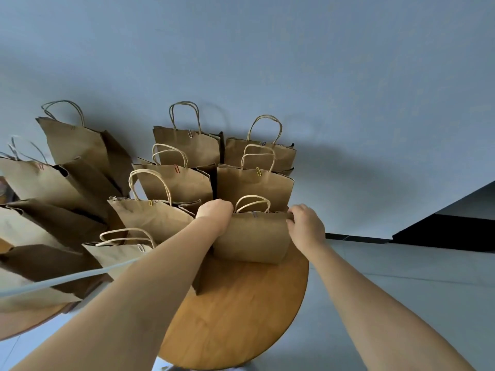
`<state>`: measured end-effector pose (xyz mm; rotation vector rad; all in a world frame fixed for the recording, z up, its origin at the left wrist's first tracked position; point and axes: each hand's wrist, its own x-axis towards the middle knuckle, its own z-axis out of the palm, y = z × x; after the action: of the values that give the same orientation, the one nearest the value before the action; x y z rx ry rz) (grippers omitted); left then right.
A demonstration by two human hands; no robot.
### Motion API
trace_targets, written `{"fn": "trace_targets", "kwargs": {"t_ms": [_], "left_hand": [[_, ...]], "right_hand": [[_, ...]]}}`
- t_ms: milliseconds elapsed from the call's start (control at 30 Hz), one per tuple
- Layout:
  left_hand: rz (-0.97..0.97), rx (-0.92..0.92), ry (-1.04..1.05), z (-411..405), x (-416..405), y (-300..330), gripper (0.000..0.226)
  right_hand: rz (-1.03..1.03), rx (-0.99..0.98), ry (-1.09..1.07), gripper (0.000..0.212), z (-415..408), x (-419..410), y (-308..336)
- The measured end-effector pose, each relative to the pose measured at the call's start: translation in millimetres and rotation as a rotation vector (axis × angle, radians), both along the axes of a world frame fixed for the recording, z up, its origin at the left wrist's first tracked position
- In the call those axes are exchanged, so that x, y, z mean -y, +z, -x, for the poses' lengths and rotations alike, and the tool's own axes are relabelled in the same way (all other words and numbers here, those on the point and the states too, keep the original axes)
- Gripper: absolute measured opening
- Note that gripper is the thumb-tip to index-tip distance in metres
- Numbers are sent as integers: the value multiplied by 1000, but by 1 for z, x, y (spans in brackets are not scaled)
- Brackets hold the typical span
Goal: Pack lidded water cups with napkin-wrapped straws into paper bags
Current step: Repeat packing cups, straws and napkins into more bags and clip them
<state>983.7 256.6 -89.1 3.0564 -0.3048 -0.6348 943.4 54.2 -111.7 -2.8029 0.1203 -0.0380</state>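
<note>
We've got the paper bag (251,236) on the round wooden table (241,311), front of the clipped bags (187,145) lined up by the wall. Left hand (214,212) grips its top left corner, right hand (305,223) pinches the top right edge. Thin paper creases easily and probably has a water cup inside, so it's likely bottom-heavy; we'd lift by the twisted handles (253,203) and keep it upright

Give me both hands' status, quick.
Left hand: grips the left top edge of the paper bag.
Right hand: grips the same bag's right top edge.
</note>
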Motion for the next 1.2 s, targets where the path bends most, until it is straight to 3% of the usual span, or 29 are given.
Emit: {"fn": "trace_targets", "kwargs": {"t_ms": [200, 433, 567, 800, 900, 967, 1200], "left_hand": [[51, 68, -41, 11, -7, 16, 30], [160, 132, -88, 51, -36, 37, 35], [170, 171, -74, 90, -70, 57, 32], [344, 259, 63, 197, -185, 81, 33], [319, 272, 125, 244, -237, 86, 28], [273, 268, 162, 274, -274, 92, 25], [235, 305, 306, 335, -396, 103, 33]], "right_hand": [[25, 245, 102, 18, 20, -10, 4], [-55, 256, 179, 6, 55, -56, 23], [-54, 272, 260, 12, 84, -101, 39], [-52, 207, 373, 20, 165, -227, 69], [-48, 155, 435, 15, 199, -284, 77], [-20, 158, 487, 22, 219, -323, 83], [32, 100, 604, 28, 254, -437, 110]]}}
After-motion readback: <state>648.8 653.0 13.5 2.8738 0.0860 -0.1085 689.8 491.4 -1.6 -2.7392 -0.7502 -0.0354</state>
